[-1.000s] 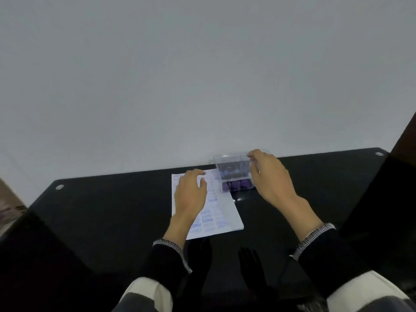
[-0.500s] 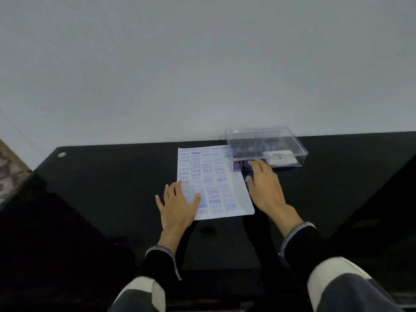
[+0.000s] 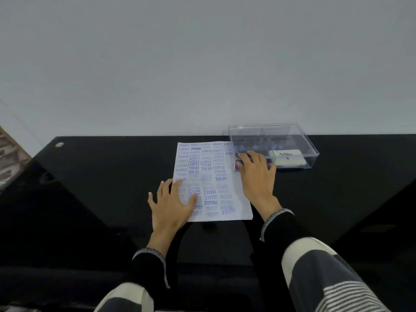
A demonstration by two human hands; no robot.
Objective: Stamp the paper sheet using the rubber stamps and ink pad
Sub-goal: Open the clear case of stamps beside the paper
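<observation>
A white paper sheet (image 3: 213, 174), covered with blue stamped words, lies on the black table (image 3: 101, 176). My left hand (image 3: 172, 203) rests flat on its near left corner, fingers spread. Touching the sheet's far right corner is a clear plastic box (image 3: 292, 140) with its lid on. Inside it are several purple rubber stamps (image 3: 242, 147) and a white closed ink pad (image 3: 288, 157). My right hand (image 3: 256, 173) lies against the box's near left corner, fingers on the clear wall; the stamps behind it are partly hidden.
A plain grey wall (image 3: 202, 64) rises directly behind the table's far edge. A round metal fitting (image 3: 59, 144) sits at the table's far left corner. My striped sleeves fill the bottom of the view.
The view shifted back and the whole box is now seen. My left hand slid from the sheet's far part to its near left corner. My right hand dropped from the box's top to its near left corner.
</observation>
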